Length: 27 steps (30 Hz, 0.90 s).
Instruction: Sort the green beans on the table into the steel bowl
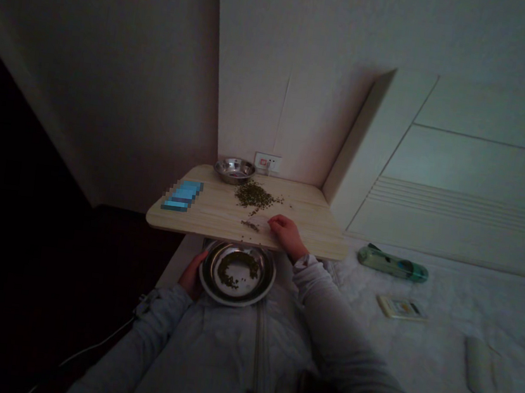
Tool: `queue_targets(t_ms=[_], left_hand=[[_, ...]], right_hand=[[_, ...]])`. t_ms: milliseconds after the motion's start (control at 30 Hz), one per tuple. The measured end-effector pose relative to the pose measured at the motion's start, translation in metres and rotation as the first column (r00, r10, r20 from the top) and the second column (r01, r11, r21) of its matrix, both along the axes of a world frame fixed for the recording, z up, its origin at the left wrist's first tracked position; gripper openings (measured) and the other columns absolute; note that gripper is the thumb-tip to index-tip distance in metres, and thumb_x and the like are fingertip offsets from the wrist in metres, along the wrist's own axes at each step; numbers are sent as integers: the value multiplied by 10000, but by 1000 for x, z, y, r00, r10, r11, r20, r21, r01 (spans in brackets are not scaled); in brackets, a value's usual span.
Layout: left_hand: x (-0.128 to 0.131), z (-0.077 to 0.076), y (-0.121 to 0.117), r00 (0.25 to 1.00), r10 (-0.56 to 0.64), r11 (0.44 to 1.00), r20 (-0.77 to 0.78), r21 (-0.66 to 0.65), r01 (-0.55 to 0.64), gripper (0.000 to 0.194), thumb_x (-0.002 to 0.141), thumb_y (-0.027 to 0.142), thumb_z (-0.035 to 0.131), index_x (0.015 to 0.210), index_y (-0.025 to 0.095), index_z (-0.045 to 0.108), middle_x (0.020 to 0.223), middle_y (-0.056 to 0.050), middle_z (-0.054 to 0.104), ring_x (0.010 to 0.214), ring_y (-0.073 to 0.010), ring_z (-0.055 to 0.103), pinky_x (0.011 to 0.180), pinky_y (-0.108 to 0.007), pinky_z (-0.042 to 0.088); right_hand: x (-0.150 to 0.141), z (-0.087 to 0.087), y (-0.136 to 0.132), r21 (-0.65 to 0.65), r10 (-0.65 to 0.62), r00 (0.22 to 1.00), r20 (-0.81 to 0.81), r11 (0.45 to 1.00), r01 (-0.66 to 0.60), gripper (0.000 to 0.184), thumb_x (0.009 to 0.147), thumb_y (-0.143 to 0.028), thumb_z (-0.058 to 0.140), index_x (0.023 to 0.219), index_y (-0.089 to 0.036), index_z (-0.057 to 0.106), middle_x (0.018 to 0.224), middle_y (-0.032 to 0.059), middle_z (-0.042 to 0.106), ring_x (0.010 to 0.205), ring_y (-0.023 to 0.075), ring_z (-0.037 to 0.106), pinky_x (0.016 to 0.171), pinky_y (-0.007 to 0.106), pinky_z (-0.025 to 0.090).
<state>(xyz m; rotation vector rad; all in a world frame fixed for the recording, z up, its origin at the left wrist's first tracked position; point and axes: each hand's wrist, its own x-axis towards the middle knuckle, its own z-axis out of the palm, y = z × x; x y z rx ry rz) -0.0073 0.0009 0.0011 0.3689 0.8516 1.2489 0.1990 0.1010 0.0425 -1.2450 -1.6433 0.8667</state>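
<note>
My left hand (192, 275) grips the left rim of a steel bowl (204, 279) held just below the near edge of a small wooden table (306, 227); green beans lie inside the bowl. My right hand (285, 232) rests on the table top near its front edge, fingers curled downward beside a small cluster of beans (250, 224). A larger pile of green beans (253, 195) is spread further back on the table.
A second steel bowl (234, 169) stands at the table's back edge near a wall socket (267, 161). A blue flat object (182, 195) lies on the table's left. On the bed to the right lie a green pouch (393, 263), a small card (402, 308) and folded cloth (489, 374).
</note>
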Motion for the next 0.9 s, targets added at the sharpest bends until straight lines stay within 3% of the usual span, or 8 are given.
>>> queue_targets(t_ms=[400, 900], left_hand=[[0, 0, 0, 1000, -4, 999, 12, -33, 4, 286, 732, 272, 385, 766, 131, 632, 734, -46, 679, 904, -195, 542, 845, -295, 364], [0, 1, 0, 1000, -3, 1000, -1, -21, 3, 279, 724, 265, 392, 804, 133, 624, 766, -53, 676, 926, -198, 529, 852, -292, 357]], right_hand=[[4, -3, 4, -15, 7, 992, -125, 1000, -9, 145, 611, -288, 435, 614, -154, 489, 474, -50, 417, 454, 67, 362, 476, 199, 292], [1, -1, 0, -12, 43, 996, 82, 999, -42, 155, 623, -286, 451, 643, -154, 530, 528, -27, 515, 509, 80, 443, 523, 205, 329]])
